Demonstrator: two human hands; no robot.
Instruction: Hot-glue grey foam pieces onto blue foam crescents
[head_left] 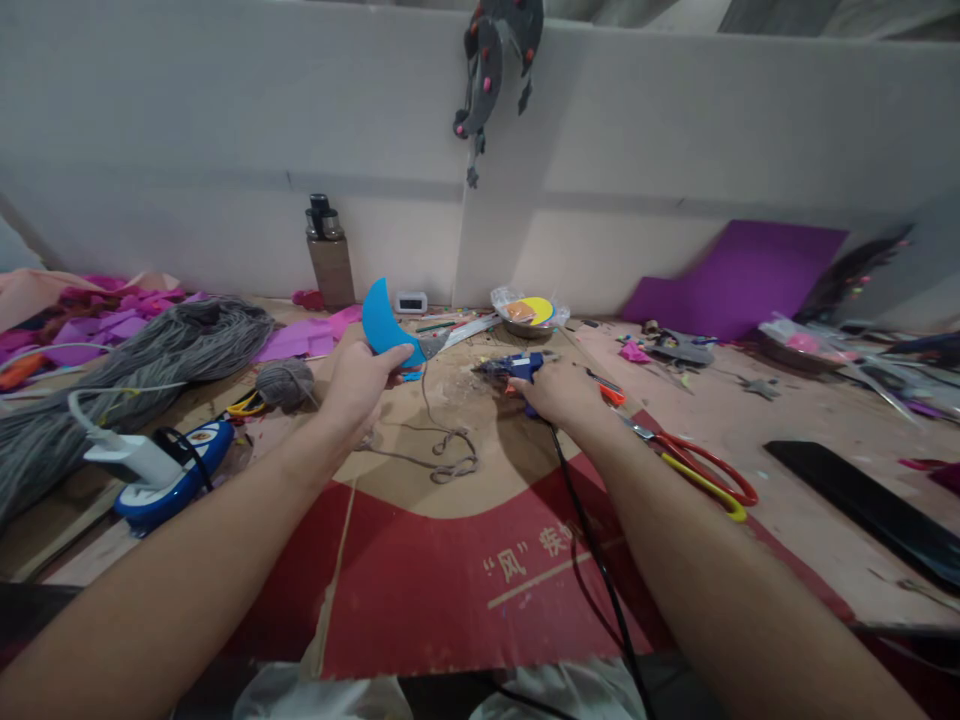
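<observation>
My left hand (369,377) pinches a blue crescent moon cut-out (384,320) by its lower tip. Grey material wraps that tip, and a length of grey yarn (457,437) trails from it in loose loops onto the cardboard (420,495). To the right, my right hand (559,390) is closed around a blue glue gun (517,367), whose nozzle points left toward the cut-out. A black cord (581,495) runs from the glue gun down over the front edge. The two hands are apart from each other.
Red and yellow scissors (701,470) and a black phone (862,505) lie at right. At left are a blue power strip (176,490) with a white plug, a grey yarn ball (285,383) and a large grey skein (150,370). A bowl (529,328) stands behind.
</observation>
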